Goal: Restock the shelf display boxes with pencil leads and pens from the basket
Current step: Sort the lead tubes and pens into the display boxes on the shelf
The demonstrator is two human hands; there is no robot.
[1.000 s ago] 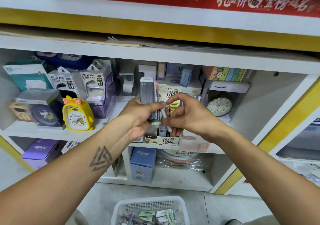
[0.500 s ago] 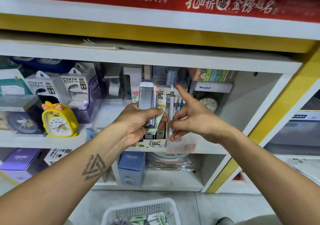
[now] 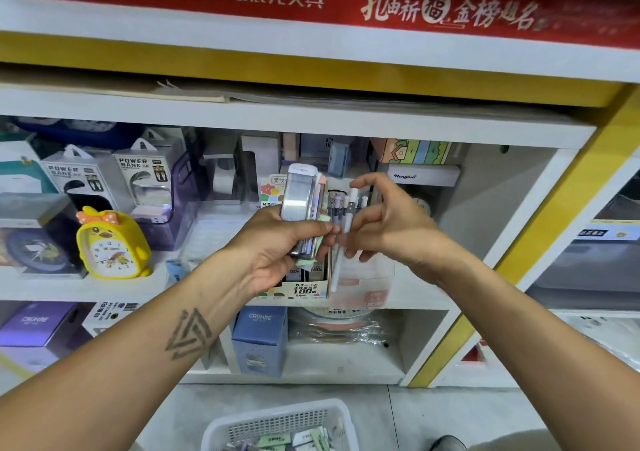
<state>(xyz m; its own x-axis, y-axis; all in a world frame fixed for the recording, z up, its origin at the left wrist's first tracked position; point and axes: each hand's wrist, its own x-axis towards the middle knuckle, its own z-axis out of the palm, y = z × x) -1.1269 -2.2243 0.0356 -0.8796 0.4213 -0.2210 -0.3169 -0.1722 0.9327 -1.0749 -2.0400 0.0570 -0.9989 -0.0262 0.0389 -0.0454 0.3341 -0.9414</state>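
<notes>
My left hand (image 3: 277, 246) grips an upright bundle of pencil lead cases (image 3: 299, 197), clear and pastel, in front of the middle shelf. My right hand (image 3: 384, 222) pinches a white pen (image 3: 343, 242) that stands nearly upright right beside the bundle, its lower end hanging over the clear pen display box (image 3: 363, 287). Several pens (image 3: 360, 202) stand in that box behind my fingers. The pencil lead display box (image 3: 304, 289), printed "0.7 100", sits just left of it under my left hand. The white basket (image 3: 277, 423) with more packs lies on the floor below.
A yellow duck alarm clock (image 3: 110, 246) and power bank boxes (image 3: 83, 176) fill the shelf's left side. A round clock (image 3: 420, 204) is behind my right hand. Blue and purple CRUHRE boxes (image 3: 259, 336) sit on the lower shelf. A yellow post (image 3: 554, 215) borders the right.
My right hand has shut its fingers on the white pen and drawn it down closer to the bundle. The view has shifted slightly; my left hand keeps the lead cases in place.
</notes>
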